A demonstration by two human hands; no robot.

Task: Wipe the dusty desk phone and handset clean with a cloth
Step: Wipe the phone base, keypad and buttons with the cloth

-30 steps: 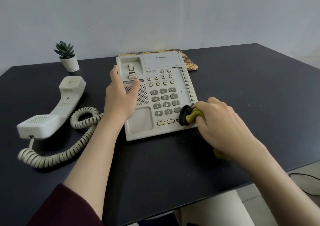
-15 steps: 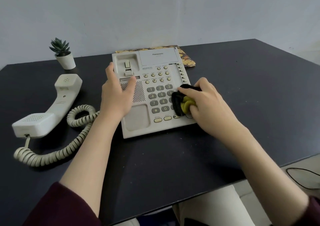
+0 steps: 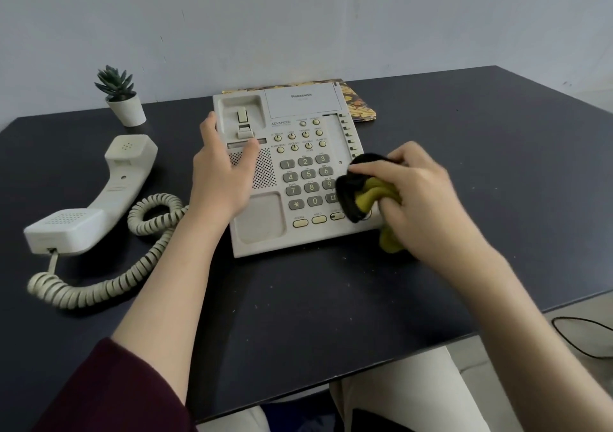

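Note:
A cream desk phone (image 3: 262,222) sits in the middle of the dark table. My left hand (image 3: 220,173) lies flat on its left side, over the speaker grille, holding it steady. My right hand (image 3: 418,196) grips a bunched black and yellow-green cloth (image 3: 361,194) pressed against the phone's right edge beside the keypad. The cream handset (image 3: 99,199) lies off the cradle on the table to the left, face up, joined to the phone by a coiled cord (image 3: 132,265).
A small potted succulent (image 3: 122,100) stands at the back left. A yellow patterned flat item (image 3: 358,103) lies behind the phone. The table's front edge (image 3: 365,365) runs close to my lap, and a black cable (image 3: 583,335) lies on the floor at right.
My right hand with the cloth went from the phone's lower right corner up along its right side by the keypad. My left hand stayed on the phone.

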